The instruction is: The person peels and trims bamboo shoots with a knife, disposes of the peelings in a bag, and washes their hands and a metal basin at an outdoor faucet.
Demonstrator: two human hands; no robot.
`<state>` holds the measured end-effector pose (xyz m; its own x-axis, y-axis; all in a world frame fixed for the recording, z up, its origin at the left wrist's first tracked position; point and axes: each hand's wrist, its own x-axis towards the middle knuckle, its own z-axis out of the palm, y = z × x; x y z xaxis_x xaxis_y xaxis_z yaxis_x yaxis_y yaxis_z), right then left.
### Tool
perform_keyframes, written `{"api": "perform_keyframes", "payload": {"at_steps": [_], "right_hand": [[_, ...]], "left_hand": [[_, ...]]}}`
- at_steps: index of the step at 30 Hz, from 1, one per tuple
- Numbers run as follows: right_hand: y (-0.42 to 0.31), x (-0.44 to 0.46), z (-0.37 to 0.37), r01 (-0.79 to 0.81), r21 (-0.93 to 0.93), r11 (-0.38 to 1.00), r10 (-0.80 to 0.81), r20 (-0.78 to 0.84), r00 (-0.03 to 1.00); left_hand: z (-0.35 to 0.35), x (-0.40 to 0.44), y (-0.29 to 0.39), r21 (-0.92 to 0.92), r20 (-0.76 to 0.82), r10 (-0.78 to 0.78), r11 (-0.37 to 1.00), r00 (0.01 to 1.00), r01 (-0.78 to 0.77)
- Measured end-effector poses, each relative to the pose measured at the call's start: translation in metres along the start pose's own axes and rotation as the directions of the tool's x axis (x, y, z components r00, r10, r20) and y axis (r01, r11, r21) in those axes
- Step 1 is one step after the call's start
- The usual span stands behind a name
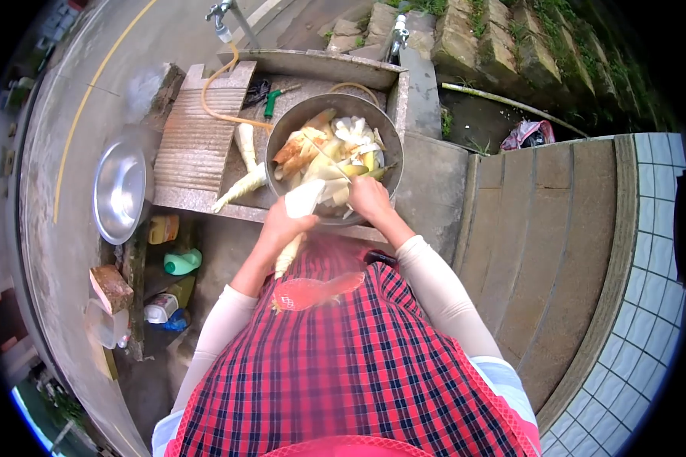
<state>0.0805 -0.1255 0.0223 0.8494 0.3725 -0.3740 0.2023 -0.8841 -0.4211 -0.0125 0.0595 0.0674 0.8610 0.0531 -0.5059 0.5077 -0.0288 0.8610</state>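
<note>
My left hand is closed around a pale, peeled bamboo shoot. Its broad cut end points up over the bowl and its ridged tip hangs below my hand. In my right hand is a knife, its thin blade slanting up and left across the bowl. The large metal bowl stands in the sink under both hands. Pale cut pieces and brownish husk-like pieces fill it. Two more peeled bamboo shoots, one upright and one slanted, lie left of the bowl.
A ridged washboard slab forms the sink's left side. A hose with a green nozzle runs from a tap. An empty metal basin sits at the left, above several bottles. Steps lie to the right.
</note>
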Motion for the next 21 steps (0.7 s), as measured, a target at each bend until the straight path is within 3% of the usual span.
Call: {"api": "perform_keyframes", "payload": {"at_steps": [2, 5, 10, 14, 18, 21], "right_hand": [[-0.001, -0.003, 0.001, -0.013, 0.067, 0.998, 0.013, 0.005, 1.000], [-0.005, 0.006, 0.002, -0.057, 0.239, 0.969, 0.057, 0.008, 0.998], [-0.001, -0.004, 0.001, -0.078, 0.338, 0.938, 0.060, 0.064, 0.996], [-0.004, -0.013, 0.000, 0.084, 0.382, 0.920, -0.046, -0.108, 0.993], [-0.026, -0.025, -0.009, 0.235, 0.207, 0.950, -0.183, -0.243, 0.952], [-0.045, -0.038, -0.016, 0.399, 0.071, 0.914, -0.364, -0.290, 0.885]], "left_hand": [[-0.003, 0.000, 0.005, -0.273, 0.050, -0.077, 0.958, 0.996, 0.088], [-0.008, 0.004, 0.012, -0.333, 0.104, -0.104, 0.933, 0.989, 0.133], [-0.009, 0.009, 0.001, -0.426, 0.127, -0.064, 0.897, 0.990, 0.113], [-0.008, 0.005, 0.002, -0.483, 0.079, 0.029, 0.876, 0.996, 0.013], [-0.011, 0.004, -0.002, -0.524, 0.044, -0.073, 0.848, 0.996, 0.085], [-0.009, 0.003, 0.003, -0.415, -0.002, 0.024, 0.910, 1.000, -0.023]]}}
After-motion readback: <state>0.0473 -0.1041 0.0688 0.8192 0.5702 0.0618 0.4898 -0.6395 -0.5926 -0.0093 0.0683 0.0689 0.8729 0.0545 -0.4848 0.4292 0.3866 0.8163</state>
